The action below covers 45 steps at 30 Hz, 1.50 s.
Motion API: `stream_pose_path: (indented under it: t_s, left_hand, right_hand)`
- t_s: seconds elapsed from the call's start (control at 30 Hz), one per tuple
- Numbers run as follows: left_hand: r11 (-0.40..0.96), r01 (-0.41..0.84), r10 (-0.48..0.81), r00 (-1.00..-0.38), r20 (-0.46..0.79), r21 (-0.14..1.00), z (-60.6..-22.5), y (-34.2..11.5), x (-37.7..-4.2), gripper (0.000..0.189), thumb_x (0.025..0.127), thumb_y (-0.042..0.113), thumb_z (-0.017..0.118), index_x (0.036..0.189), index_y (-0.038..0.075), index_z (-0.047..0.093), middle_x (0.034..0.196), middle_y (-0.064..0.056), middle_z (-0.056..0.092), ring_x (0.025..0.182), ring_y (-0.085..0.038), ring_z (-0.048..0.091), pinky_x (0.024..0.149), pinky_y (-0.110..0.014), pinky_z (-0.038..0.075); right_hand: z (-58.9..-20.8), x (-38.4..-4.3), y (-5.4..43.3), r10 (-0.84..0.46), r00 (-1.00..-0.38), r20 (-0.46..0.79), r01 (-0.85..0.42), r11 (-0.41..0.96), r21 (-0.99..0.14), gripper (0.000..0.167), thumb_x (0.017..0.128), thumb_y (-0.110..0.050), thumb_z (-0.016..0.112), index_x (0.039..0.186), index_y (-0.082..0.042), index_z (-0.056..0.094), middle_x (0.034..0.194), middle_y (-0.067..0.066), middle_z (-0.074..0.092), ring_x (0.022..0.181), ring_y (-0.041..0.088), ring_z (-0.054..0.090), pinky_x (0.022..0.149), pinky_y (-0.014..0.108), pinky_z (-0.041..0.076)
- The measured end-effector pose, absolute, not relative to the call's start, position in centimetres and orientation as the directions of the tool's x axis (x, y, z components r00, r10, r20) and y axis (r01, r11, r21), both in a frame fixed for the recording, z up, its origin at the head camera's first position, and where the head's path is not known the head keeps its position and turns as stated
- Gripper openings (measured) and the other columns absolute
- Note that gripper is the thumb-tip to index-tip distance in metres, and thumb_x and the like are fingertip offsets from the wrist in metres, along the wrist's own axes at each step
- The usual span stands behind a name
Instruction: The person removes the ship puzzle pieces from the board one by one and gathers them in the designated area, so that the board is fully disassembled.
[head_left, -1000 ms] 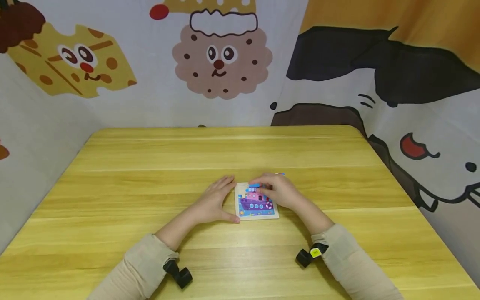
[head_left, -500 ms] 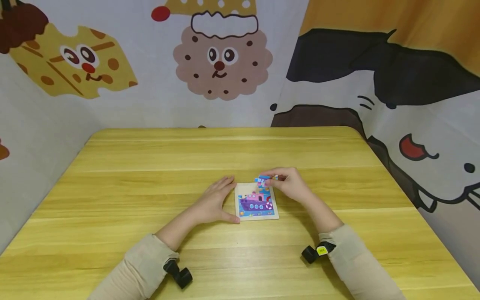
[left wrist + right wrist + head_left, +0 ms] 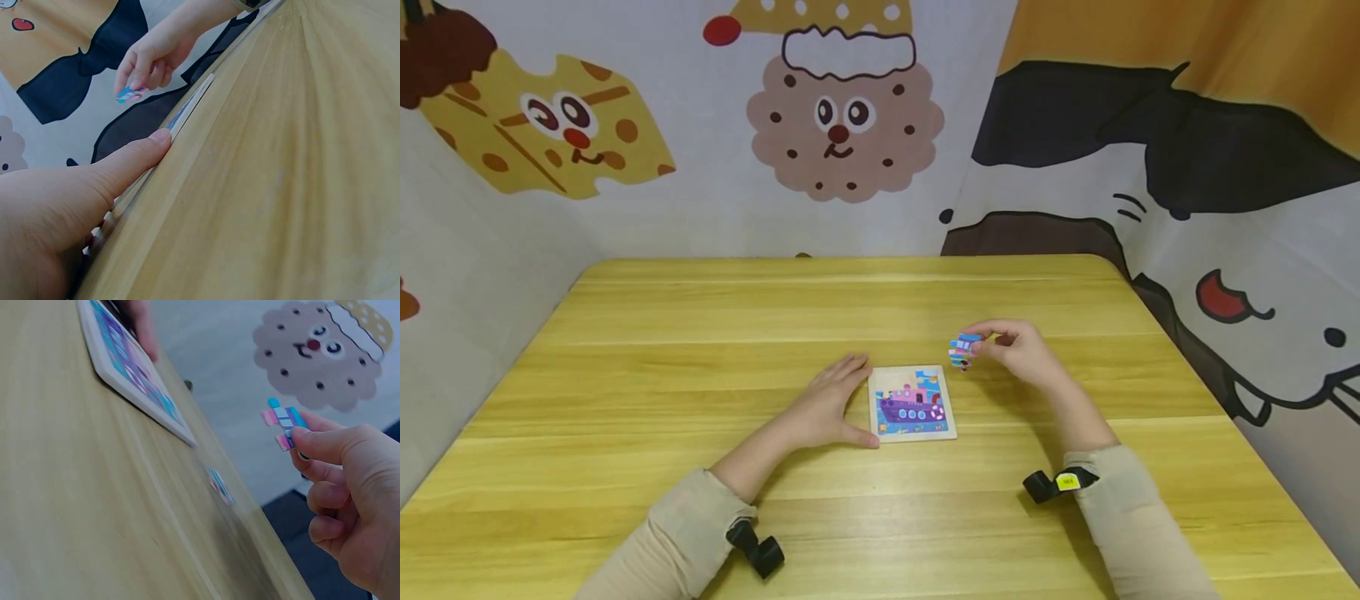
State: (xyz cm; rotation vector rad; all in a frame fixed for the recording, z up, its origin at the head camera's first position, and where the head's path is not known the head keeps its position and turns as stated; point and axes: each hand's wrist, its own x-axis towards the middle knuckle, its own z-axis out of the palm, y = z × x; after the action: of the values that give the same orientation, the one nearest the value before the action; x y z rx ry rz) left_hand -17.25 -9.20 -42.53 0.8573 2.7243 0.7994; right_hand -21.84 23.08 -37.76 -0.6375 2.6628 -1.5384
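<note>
A small jigsaw board [image 3: 912, 404] with a purple-and-pink ship picture lies on the table. Its pale base shows bare at the upper left of the picture. My left hand [image 3: 829, 407] rests beside it, thumb at the near left corner and fingers, fairly straight, at the far left corner. Beyond the board's right far corner, my right hand [image 3: 1018, 350] pinches a blue, pink and white puzzle piece [image 3: 286, 425] between thumb and index finger, raised over the table. Under it, another puzzle piece [image 3: 220, 486] lies on the tabletop.
The wooden table [image 3: 700, 317] reaches back to a curtain [image 3: 700, 225] printed with cartoon food and animals. Each wrist wears a black camera strap, such as the right strap [image 3: 1060, 483].
My right hand has carried the pinched puzzle piece off the board's upper part, rightward and away from me, uncovering the picture and a second piece beyond it. My left hand has stayed put.
</note>
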Motion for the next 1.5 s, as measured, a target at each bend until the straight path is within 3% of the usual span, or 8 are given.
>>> stream_pose_path:
  t_s: [0.4,0.87,1.1,1.5]
  left_hand:
    - [0.692,0.486,0.577,-0.816,-0.005,0.534,-42.7,-9.3,-17.3,0.116,0.065,0.064,0.076,0.151,0.004,0.026,0.158,-0.01,0.012,0.145,-0.026,0.004,0.114,-0.047,0.007]
    - [0.695,0.481,0.572,-0.82,-0.005,0.534,-42.6,-9.2,-17.3,0.116,0.065,0.065,0.076,0.151,0.005,0.026,0.158,-0.009,0.012,0.145,-0.026,0.004,0.114,-0.047,0.007]
    - [0.694,0.484,0.573,-0.82,-0.002,0.533,-42.6,-9.2,-17.3,0.116,0.065,0.064,0.076,0.151,0.004,0.026,0.158,-0.009,0.012,0.145,-0.026,0.004,0.114,-0.047,0.007]
    - [0.698,0.484,0.572,-0.82,-0.006,0.528,-42.7,-9.3,-17.3,0.116,0.066,0.065,0.075,0.151,0.004,0.025,0.158,-0.009,0.011,0.145,-0.025,0.003,0.114,-0.047,0.007]
  right_hand:
    - [-39.8,-23.4,26.9,-0.311,-0.94,0.141,-0.288,0.501,-0.816,0.022,0.089,0.0,0.064,0.11,0.001,0.07,0.096,0.014,0.063,0.065,0.014,0.045,0.055,0.024,0.039]
    - [-41.2,-24.0,27.6,-0.303,-0.95,0.07,-0.24,0.571,-0.785,0.022,0.091,-0.001,0.061,0.112,0.0,0.069,0.11,0.017,0.064,0.079,0.021,0.047,0.064,0.027,0.042]
    - [-41.9,-24.4,27.5,-0.314,-0.948,0.059,-0.244,0.591,-0.769,0.023,0.093,-0.004,0.061,0.114,-0.001,0.069,0.114,0.017,0.064,0.094,0.023,0.056,0.074,0.026,0.047]
    - [-41.8,-24.4,26.9,-0.261,-0.963,0.059,-0.23,0.696,-0.68,0.022,0.093,-0.011,0.063,0.113,-0.007,0.072,0.118,0.017,0.064,0.105,0.029,0.056,0.084,0.041,0.045]
